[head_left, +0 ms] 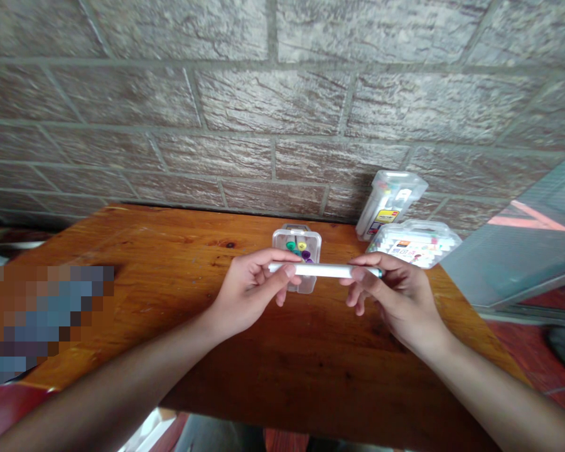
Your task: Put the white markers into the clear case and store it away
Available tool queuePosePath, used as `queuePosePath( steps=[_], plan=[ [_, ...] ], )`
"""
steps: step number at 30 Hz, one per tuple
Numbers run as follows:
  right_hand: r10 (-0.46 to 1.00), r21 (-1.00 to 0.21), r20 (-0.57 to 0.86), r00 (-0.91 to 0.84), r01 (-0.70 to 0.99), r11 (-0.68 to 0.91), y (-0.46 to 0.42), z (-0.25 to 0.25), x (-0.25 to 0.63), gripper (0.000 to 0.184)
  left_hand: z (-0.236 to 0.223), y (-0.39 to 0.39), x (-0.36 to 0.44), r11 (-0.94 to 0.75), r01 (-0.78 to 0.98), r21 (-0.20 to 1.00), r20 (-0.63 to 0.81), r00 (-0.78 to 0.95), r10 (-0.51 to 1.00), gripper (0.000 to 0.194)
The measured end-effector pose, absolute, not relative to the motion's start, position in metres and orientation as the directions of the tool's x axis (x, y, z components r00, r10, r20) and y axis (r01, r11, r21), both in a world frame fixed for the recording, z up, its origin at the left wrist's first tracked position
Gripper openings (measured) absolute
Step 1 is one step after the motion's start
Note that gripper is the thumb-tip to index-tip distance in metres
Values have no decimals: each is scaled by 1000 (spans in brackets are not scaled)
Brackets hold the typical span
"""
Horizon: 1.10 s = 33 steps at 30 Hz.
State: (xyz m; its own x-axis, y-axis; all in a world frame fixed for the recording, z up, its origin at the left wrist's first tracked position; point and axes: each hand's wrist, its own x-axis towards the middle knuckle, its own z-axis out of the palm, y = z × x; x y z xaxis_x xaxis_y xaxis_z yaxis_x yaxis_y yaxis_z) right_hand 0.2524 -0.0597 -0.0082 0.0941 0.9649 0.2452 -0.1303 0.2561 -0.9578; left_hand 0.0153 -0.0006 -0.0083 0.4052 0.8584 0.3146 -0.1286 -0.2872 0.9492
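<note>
I hold a white marker pen level above the wooden table, one end in each hand. My left hand pinches its left end with thumb and fingers. My right hand grips the right end, where a dark green tip shows. Right behind the pen stands a small clear plastic box holding coloured marker caps or pens, green, yellow and purple.
Two clear plastic marker cases stand at the table's far right: one upright against the brick wall, one lying flat. A glass panel lies off the right edge. A blurred-out patch covers the table's left side.
</note>
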Motion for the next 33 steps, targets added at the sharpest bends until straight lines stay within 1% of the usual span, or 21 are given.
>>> queuePosePath(
  steps=[8,14,18,22,26,33],
  plan=[
    [970,-957,226,92,-163,239,-60,-7,253,21,-6,0,15,-286,-159,945,327,404,854,24],
    [973,-954,218,79,-193,230,-61,-7,254,17,-8,2,15,-237,-213,948,307,411,859,24],
    [972,-950,225,63,-207,233,-62,-8,255,17,-9,2,14,-210,-245,947,299,425,854,24],
    [966,-950,251,59,-177,258,-60,-9,255,19,-9,1,15,-241,-217,946,313,418,853,23],
    [958,-947,279,61,-150,285,-59,-11,254,18,-11,-1,16,-242,-169,955,292,412,863,21],
    [965,-949,257,48,-177,262,-60,-11,256,15,-10,-1,15,-205,-189,960,268,428,863,22]
  ],
)
